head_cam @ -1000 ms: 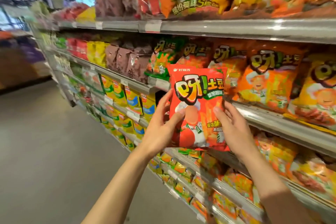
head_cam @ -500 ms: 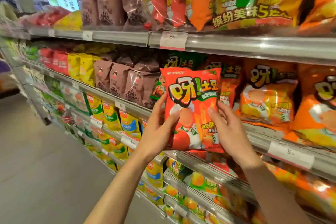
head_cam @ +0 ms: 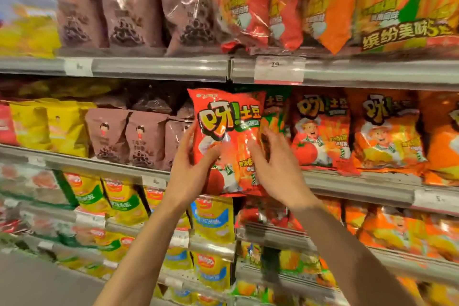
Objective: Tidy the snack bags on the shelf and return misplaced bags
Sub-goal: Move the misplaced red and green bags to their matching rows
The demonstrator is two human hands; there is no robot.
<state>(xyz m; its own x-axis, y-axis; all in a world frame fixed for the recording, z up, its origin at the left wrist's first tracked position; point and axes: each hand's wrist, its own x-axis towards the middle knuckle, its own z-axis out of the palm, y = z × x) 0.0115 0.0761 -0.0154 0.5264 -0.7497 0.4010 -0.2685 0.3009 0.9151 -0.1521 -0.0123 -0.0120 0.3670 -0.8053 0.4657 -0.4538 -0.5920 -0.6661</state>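
Hands first: both bare arms reach up from below, and the left hand (head_cam: 191, 169) has its fingers wrapped around the left edge of a red snack bag (head_cam: 227, 136), thumb across the front. The right hand (head_cam: 275, 171) is a bit motion-blurred but its fingers are spread and pressed flat on the bag's right side, so it's more of a steadying push than a pinch. The bag itself is glossy bright red with big yellow cartoon lettering, a small green banner, a chef character and a tomato near the bottom; it's held upright, right at the front of the middle shelf (head_cam: 347, 181), its bottom edge hanging over the rail. It partly covers a green-topped bag (head_cam: 275, 107) behind it, and just to the right sit matching red tomato bags (head_cam: 320, 131), then orange bags (head_cam: 390, 136) of the same brand. Left of it on that shelf are brown bags (head_cam: 129, 136) and yellow bags (head_cam: 49, 124). Lower shelves hold yellow-green pouches (head_cam: 106, 196) and yellow-blue pouches (head_cam: 213, 216). The upper shelf (head_cam: 159, 67) is metal with a price tag (head_cam: 279, 69) clipped on, loaded with more brown, red and orange packs. Grey floor (head_cam: 37, 281) shows bottom left.
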